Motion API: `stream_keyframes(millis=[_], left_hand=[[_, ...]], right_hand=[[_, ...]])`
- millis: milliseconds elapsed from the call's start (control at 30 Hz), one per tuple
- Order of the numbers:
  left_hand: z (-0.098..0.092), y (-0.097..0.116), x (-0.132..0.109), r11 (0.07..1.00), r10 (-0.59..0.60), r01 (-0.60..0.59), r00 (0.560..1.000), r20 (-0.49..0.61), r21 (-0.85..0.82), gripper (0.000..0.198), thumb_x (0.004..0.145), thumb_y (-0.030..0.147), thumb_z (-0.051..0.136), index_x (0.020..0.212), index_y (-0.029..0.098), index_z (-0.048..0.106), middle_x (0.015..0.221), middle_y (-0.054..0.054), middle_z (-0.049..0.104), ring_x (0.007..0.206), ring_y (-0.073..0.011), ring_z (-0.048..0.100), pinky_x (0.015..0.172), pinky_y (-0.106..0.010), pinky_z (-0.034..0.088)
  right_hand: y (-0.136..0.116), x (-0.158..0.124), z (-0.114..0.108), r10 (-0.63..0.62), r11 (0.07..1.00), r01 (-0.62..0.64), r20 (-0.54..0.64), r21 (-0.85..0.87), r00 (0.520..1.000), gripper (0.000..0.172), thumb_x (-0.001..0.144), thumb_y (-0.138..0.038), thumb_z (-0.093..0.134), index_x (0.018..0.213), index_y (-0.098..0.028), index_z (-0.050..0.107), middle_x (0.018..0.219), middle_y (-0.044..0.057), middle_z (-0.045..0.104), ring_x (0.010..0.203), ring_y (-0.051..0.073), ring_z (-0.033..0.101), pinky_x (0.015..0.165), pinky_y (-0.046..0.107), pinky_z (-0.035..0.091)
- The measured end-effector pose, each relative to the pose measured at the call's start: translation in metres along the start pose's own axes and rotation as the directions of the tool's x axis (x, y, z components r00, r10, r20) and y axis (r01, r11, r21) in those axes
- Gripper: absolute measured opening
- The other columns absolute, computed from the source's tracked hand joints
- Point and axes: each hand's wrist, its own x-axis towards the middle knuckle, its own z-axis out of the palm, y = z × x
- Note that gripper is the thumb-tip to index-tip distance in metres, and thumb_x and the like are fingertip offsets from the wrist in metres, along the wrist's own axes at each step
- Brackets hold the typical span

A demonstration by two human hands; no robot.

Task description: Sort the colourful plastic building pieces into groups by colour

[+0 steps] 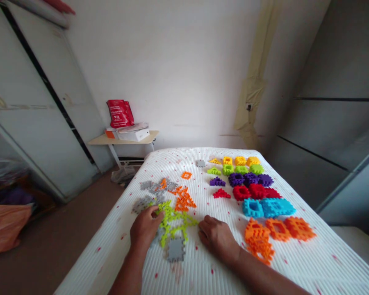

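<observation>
My left hand (146, 229) rests on the white ribbed bed cover (310, 262), fingers curled onto a cluster of lime-green interlocking pieces (175, 219). My right hand (215, 235) lies just right of that cluster, fingers bent toward its edge; what they pinch is hidden. A grey square piece (176, 250) lies between my wrists. Orange flat pieces (183, 198) and grey pieces (149, 192) are scattered just beyond the green ones.
Assembled cubes sit in rows at the right: yellow (240, 160), green (240, 169), purple (249, 179), red (252, 191), blue (267, 207), orange (276, 231). A side table (123, 140) with a red bag and boxes stands by the wall. Wardrobe doors are at the left.
</observation>
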Motion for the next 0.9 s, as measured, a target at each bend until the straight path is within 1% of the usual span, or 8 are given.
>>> stream_keyframes(millis=[100, 267, 400, 600, 700, 800, 900], left_hand=[[0.001, 0.000, 0.001, 1.000, 0.013, -0.013, 1.000, 0.009, 0.003, 0.034, 0.074, 0.044, 0.052, 0.094, 0.021, 0.067, 0.086, -0.005, 0.071, 0.081, -0.0198, 0.065, 0.068, -0.026, 0.044], [0.007, -0.008, 0.006, 0.997, 0.068, -0.068, 0.997, 0.020, -0.030, 0.031, 0.074, 0.043, 0.051, 0.088, 0.021, 0.068, 0.087, -0.005, 0.070, 0.083, -0.0201, 0.064, 0.071, -0.027, 0.045], [0.011, -0.009, 0.007, 0.994, 0.100, -0.101, 0.995, -0.010, -0.047, 0.027, 0.073, 0.039, 0.051, 0.085, 0.021, 0.067, 0.087, -0.005, 0.069, 0.082, -0.0203, 0.063, 0.074, -0.028, 0.045], [0.013, -0.007, 0.005, 0.991, 0.134, -0.135, 0.989, -0.068, -0.015, 0.024, 0.073, 0.036, 0.050, 0.082, 0.021, 0.067, 0.088, -0.006, 0.067, 0.088, -0.0219, 0.061, 0.080, -0.030, 0.044], [0.014, -0.007, 0.005, 0.991, 0.127, -0.131, 0.988, -0.092, -0.038, 0.021, 0.072, 0.032, 0.049, 0.079, 0.021, 0.066, 0.087, -0.005, 0.067, 0.085, -0.0218, 0.061, 0.078, -0.031, 0.045], [0.013, -0.006, 0.004, 0.984, 0.127, -0.140, 0.985, -0.114, -0.112, 0.019, 0.072, 0.032, 0.049, 0.077, 0.022, 0.065, 0.080, -0.003, 0.068, 0.077, -0.0198, 0.063, 0.072, -0.029, 0.046], [0.012, -0.003, 0.002, 0.963, 0.134, -0.173, 0.972, -0.192, -0.207, 0.021, 0.073, 0.036, 0.048, 0.078, 0.023, 0.064, 0.076, -0.001, 0.068, 0.071, -0.0179, 0.063, 0.069, -0.027, 0.047]], right_hand=[[0.000, 0.000, 0.000, 0.000, 1.000, 0.000, -0.025, -0.009, 1.000, 0.012, 0.084, -0.017, 0.045, 0.080, -0.019, 0.056, 0.083, 0.001, 0.059, 0.074, 0.013, 0.057, 0.063, 0.021, 0.040], [-0.002, 0.002, -0.001, 0.014, 1.000, -0.014, -0.013, -0.021, 1.000, 0.012, 0.084, -0.019, 0.045, 0.080, -0.018, 0.057, 0.083, 0.002, 0.060, 0.073, 0.014, 0.058, 0.063, 0.022, 0.041], [-0.002, 0.002, 0.001, 0.021, 0.999, -0.022, -0.030, -0.031, 0.999, 0.013, 0.084, -0.019, 0.045, 0.080, -0.019, 0.057, 0.082, 0.002, 0.060, 0.072, 0.014, 0.058, 0.062, 0.023, 0.041], [-0.002, 0.002, 0.002, 0.022, 1.000, -0.023, -0.026, -0.019, 0.999, 0.013, 0.085, -0.019, 0.045, 0.081, -0.019, 0.057, 0.083, 0.002, 0.060, 0.073, 0.014, 0.058, 0.062, 0.023, 0.041], [-0.002, 0.002, 0.002, 0.028, 0.999, -0.029, -0.022, -0.026, 0.999, 0.012, 0.084, -0.018, 0.045, 0.081, -0.018, 0.057, 0.083, 0.002, 0.060, 0.073, 0.014, 0.058, 0.062, 0.023, 0.041], [-0.002, 0.002, 0.001, 0.026, 1.000, -0.026, -0.020, -0.016, 0.999, 0.012, 0.084, -0.019, 0.046, 0.081, -0.018, 0.057, 0.083, 0.002, 0.060, 0.073, 0.014, 0.058, 0.063, 0.022, 0.041], [-0.002, 0.002, 0.000, 0.021, 1.000, -0.021, -0.012, -0.013, 1.000, 0.012, 0.084, -0.018, 0.045, 0.080, -0.018, 0.057, 0.083, 0.002, 0.060, 0.074, 0.013, 0.058, 0.063, 0.022, 0.041]])
